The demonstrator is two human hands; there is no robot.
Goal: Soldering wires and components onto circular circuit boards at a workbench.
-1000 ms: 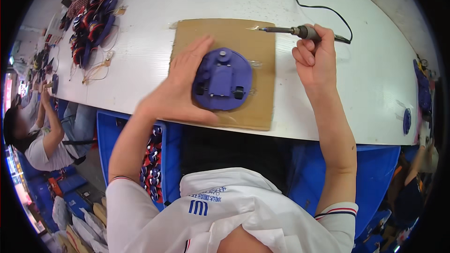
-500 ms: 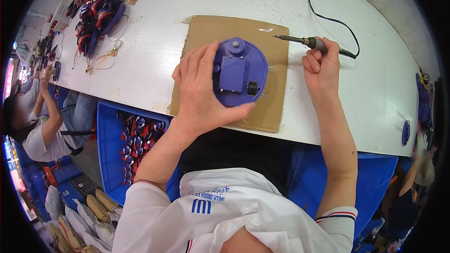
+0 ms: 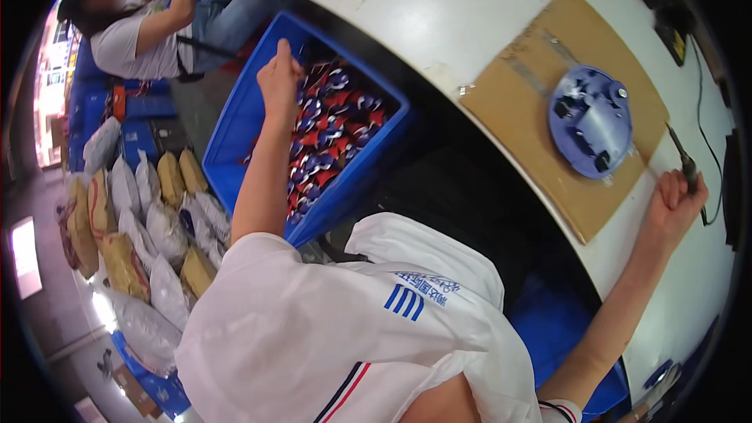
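Observation:
My left hand [image 3: 279, 78] is over the upper left of a blue bin [image 3: 230, 143] full of small red, blue and white pieces [image 3: 329, 133]. Its fingers are curled, with the index finger raised; whatever they hold, if anything, is hidden. My right hand [image 3: 674, 207] grips a soldering iron [image 3: 683, 157] at the right of the cardboard sheet [image 3: 501, 110], its tip pointing away from me. On the cardboard rests a round purple plastic base [image 3: 589, 129] with black fittings.
A co-worker [image 3: 141, 31] sits along the white table [image 3: 407, 8] at upper left. Stuffed white and brown sacks [image 3: 164, 266] fill the floor at left. A black tool holder [image 3: 670, 39] and a cord lie on the table's far side.
My left hand has let go of the purple base and moved left to the blue bin. My head has turned left. The soldering iron is still in my right hand.

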